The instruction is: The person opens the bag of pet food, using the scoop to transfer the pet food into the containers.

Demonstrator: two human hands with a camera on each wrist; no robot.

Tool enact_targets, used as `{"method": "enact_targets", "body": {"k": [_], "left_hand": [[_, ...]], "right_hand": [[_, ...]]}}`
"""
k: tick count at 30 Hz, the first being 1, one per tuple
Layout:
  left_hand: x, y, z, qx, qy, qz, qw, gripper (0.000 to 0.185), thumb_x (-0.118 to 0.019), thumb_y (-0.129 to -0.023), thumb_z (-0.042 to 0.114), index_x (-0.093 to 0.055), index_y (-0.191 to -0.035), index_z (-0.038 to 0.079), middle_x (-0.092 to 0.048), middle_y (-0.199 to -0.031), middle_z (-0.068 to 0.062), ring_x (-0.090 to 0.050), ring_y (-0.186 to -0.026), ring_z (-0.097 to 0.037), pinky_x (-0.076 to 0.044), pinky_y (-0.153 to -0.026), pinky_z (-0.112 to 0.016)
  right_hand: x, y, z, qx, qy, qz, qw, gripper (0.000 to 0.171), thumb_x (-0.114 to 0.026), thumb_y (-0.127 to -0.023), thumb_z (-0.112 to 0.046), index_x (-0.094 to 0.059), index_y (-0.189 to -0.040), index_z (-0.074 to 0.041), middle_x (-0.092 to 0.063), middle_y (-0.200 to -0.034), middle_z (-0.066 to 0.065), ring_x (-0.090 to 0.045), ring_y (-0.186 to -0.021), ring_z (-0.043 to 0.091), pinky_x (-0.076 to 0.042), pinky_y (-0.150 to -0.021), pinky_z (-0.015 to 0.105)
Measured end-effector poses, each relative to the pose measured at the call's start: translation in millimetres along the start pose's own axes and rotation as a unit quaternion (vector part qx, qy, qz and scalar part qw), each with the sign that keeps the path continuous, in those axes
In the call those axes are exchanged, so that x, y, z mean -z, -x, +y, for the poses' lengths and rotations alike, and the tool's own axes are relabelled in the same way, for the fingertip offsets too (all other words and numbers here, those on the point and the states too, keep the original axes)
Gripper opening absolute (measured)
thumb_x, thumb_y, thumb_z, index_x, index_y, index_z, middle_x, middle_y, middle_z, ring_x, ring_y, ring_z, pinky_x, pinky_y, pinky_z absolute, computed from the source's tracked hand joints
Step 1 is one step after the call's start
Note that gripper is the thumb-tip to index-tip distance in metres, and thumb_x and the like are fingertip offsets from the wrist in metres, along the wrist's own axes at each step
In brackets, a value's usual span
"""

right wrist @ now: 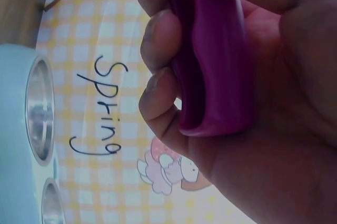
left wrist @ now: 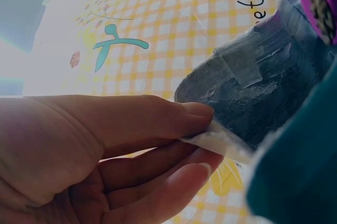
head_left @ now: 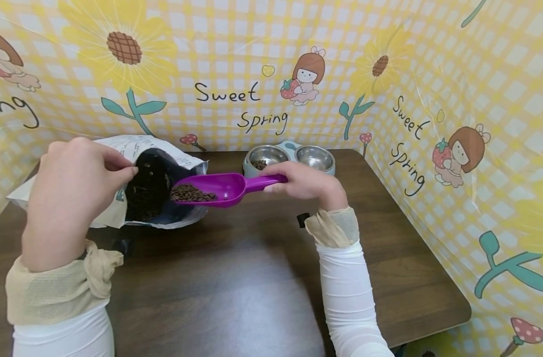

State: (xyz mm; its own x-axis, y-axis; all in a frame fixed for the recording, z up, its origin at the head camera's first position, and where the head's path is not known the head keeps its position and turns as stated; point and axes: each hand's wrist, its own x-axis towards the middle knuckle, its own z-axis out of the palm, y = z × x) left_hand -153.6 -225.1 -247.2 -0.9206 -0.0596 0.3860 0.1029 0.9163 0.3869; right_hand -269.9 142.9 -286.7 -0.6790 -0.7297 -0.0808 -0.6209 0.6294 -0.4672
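My right hand (head_left: pixel 298 182) grips the handle of a purple scoop (head_left: pixel 236 191), with fingers curled round it in the right wrist view. Brown pet food kibble (head_left: pixel 192 193) lies in the scoop's front half. The scoop's tip overlaps the mouth of a white food bag (head_left: pixel 193 214) lying on its side. Thumb and fingertips of my left hand (head_left: pixel 71 193) pinch the bag's edge; the left wrist view shows the pinched edge (left wrist: pixel 224 142) and the bag's silvery lining (left wrist: pixel 247 77). More dark kibble (head_left: pixel 142 198) shows inside the bag.
A light blue double feeder (head_left: pixel 252 171) with two steel bowls stands at the table's back edge; its left bowl holds some kibble (head_left: pixel 259 164). A small black object (head_left: pixel 303 220) lies near my right wrist. Patterned cloth (head_left: pixel 227 59) hangs behind the brown table (head_left: pixel 236 287).
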Motion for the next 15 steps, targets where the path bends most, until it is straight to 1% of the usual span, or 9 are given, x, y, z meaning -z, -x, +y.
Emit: {"method": "enact_targets", "body": {"k": [5, 10, 15], "left_hand": [[0.5, 0.4, -0.2, 0.004, -0.001, -0.001, 1.0, 0.017, -0.077, -0.093, 0.016, -0.086, -0.099, 0.003, -0.083, -0.091, -0.02, -0.063, -0.094, -0.066, -0.048, -0.076, -0.066], [0.1, 0.2, -0.7, 0.0, -0.001, 0.001, 1.0, 0.017, -0.077, -0.093, 0.016, -0.086, -0.099, 0.003, -0.083, -0.09, -0.019, -0.064, -0.093, -0.064, -0.049, -0.076, -0.066], [-0.2, 0.1, -1.5, 0.0, -0.001, 0.002, 1.0, 0.017, -0.078, -0.093, 0.016, -0.086, -0.099, 0.003, -0.083, -0.092, -0.02, -0.064, -0.095, -0.065, -0.048, -0.078, -0.067]], "right_hand": [[7.5, 9.8, 6.9, -0.013, -0.009, 0.002, 1.0, 0.028, -0.073, -0.105, -0.026, -0.074, -0.132, -0.018, -0.069, -0.101, 0.003, -0.06, -0.096, 0.02, -0.05, -0.09, 0.036], [13.6, 20.4, 16.5, -0.04, -0.011, 0.002, 0.999, 0.032, -0.073, -0.104, -0.023, -0.075, -0.135, -0.017, -0.069, -0.102, 0.005, -0.059, -0.096, 0.02, -0.049, -0.088, 0.035], [19.0, 30.0, 22.2, -0.058, -0.019, 0.012, 0.998, 0.034, -0.073, -0.104, -0.023, -0.075, -0.138, -0.018, -0.069, -0.106, 0.006, -0.059, -0.099, 0.022, -0.05, -0.089, 0.035]]}}
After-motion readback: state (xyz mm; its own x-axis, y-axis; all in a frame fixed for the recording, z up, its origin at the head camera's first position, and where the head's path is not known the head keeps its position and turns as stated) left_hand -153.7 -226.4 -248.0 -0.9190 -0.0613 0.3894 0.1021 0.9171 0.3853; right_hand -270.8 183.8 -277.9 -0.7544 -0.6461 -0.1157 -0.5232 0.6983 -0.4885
